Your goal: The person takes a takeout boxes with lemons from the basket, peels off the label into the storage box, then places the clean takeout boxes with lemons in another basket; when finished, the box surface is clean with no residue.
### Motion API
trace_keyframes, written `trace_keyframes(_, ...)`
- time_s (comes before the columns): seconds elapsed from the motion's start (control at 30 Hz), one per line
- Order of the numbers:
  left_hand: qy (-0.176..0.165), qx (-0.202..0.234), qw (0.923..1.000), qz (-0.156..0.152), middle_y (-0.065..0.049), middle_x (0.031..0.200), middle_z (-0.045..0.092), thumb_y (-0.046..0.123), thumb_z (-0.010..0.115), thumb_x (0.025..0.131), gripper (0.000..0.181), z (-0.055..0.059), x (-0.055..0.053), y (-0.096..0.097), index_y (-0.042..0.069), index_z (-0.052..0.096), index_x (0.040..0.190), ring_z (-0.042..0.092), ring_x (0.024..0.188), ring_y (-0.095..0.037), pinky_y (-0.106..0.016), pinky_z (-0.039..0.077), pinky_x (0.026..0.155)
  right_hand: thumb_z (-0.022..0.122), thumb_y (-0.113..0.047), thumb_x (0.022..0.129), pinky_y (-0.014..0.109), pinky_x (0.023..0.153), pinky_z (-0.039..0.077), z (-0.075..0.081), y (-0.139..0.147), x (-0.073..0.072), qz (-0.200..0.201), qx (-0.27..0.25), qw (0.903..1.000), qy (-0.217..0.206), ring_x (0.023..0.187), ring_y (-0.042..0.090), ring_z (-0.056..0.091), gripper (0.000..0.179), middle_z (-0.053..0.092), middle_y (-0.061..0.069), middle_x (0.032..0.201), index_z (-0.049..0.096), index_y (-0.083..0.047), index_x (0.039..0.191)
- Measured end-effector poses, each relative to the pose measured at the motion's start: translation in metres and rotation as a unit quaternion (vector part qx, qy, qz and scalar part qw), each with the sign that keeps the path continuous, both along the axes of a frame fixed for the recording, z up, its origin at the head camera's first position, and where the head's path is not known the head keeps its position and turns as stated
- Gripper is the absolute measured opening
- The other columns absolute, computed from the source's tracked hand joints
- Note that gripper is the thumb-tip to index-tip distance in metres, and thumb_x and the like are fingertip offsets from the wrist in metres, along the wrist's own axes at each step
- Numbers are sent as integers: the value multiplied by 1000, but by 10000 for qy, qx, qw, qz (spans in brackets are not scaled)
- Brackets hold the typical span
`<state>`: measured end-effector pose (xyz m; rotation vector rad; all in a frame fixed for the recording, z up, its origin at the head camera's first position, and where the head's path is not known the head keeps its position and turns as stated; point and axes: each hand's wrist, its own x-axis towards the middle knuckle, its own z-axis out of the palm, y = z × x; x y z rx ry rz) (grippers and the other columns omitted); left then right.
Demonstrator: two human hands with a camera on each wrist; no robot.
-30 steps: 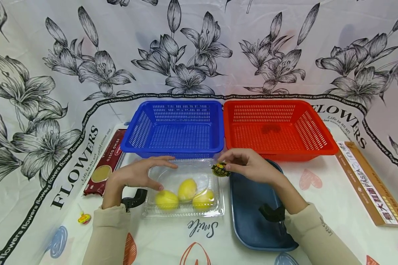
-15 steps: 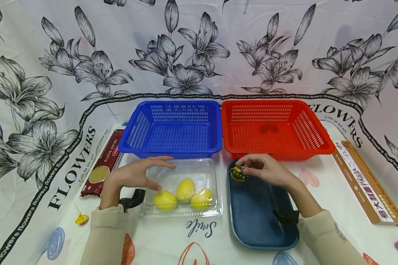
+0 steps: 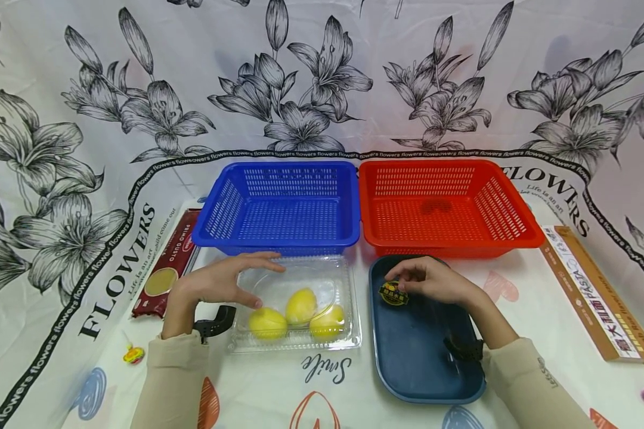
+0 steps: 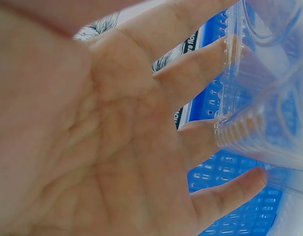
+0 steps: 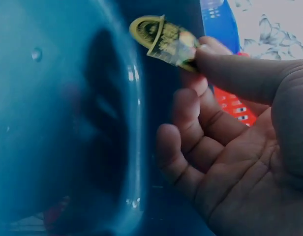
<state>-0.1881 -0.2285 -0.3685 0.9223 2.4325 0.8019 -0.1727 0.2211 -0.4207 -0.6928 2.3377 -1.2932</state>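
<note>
A clear plastic clamshell box (image 3: pixel 349 333) with three lemons (image 3: pixel 302 307) inside lies in front of the blue basket. My left hand (image 3: pixel 217 281) rests at its left side, fingers spread; in the left wrist view the straight fingers (image 4: pixel 196 66) reach the ridged edge of the clear plastic. Over the far part of a dark blue tray (image 3: pixel 424 363), my right hand (image 3: pixel 432 279) pinches a black and gold oval label sticker (image 3: pixel 393 293) between thumb and fingertips. The right wrist view shows this sticker (image 5: pixel 166 43) bent, with the other fingers loosely curled.
Behind stand a blue basket (image 3: pixel 279 239) and a red basket (image 3: pixel 456 238), side by side. A dark red pasta pack (image 3: pixel 163 271) lies at left, a long brown pasta box (image 3: pixel 598 292) at right. Wrapped lollipops (image 3: pixel 134 354) lie near both sides.
My right hand has carried the sticker from the clear box's upper right corner rightward over the tray, then slightly lower. My left hand has stayed at the box.
</note>
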Motion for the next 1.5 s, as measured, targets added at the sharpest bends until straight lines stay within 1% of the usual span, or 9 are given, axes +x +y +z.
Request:
trace_keyframes(0.23,6,-54,10000,32,-10,164,39,21,85,82,64,2,0,1,21,61,142,28,152,-44,-70,32,114,62,-2,98,22,76,53,-7,0,-3,80,274,9995,148,85,12,61,24,74,11,108,72,-6,119)
trace_keyframes(0.47,45,-54,10000,-11,-10,163,39,23,84,83,63,2,-1,2,21,61,142,29,152,-45,-71,33,113,64,0,95,22,71,52,-8,1,-2,138,329,9990,252,80,13,60,23,73,12,99,72,-4,117)
trace_keyframes(0.67,36,-41,10000,-23,-10,164,39,23,84,83,63,3,-2,4,21,61,142,29,152,-44,-70,33,113,69,-6,95,23,75,54,-8,2,-1,40,435,9986,312,86,14,64,23,74,13,111,72,-3,118)
trace_keyframes(0.8,36,-50,10000,-12,-10,164,39,24,85,83,63,3,-2,4,22,61,142,29,152,-45,-70,34,113,70,-9,95,23,80,56,-8,2,-1,-5,515,9978,408,93,15,69,24,75,12,113,72,-3,118)
trace_keyframes(0.97,60,-39,10000,-53,-12,164,38,23,84,83,64,2,-3,4,20,60,142,29,152,-46,-70,34,112,71,-8,94,24,79,56,-9,3,0,-99,561,9969,543,95,15,70,26,74,13,118,72,-4,119)
trace_keyframes(1.1,3,-30,10000,-33,-11,165,36,20,84,83,66,1,-2,4,19,59,143,26,153,-45,-70,34,113,72,-9,93,25,79,56,-8,4,0,-235,513,9971,505,94,16,69,26,75,12,119,73,-5,119)
trace_keyframes(1.23,-94,9,10000,5,-10,166,34,18,84,82,67,-1,-2,2,21,59,144,25,154,-44,-69,33,114,71,-11,94,26,85,57,-4,2,1,-307,408,9975,483,100,19,70,26,74,12,119,73,-6,120)
trace_keyframes(1.37,-131,86,9999,-31,-13,166,34,18,84,83,66,-3,-3,0,20,59,144,24,154,-45,-70,31,114,70,-12,95,27,90,57,3,1,4,-317,340,9978,471,105,21,70,27,74,14,119,72,-7,122)
trace_keyframes(1.5,-158,118,9998,-71,-14,166,33,19,83,83,66,-3,-3,-1,19,58,144,23,154,-45,-70,31,115,71,-14,95,26,90,56,13,2,6,-405,317,9975,480,105,20,68,29,74,13,120,72,-8,123)
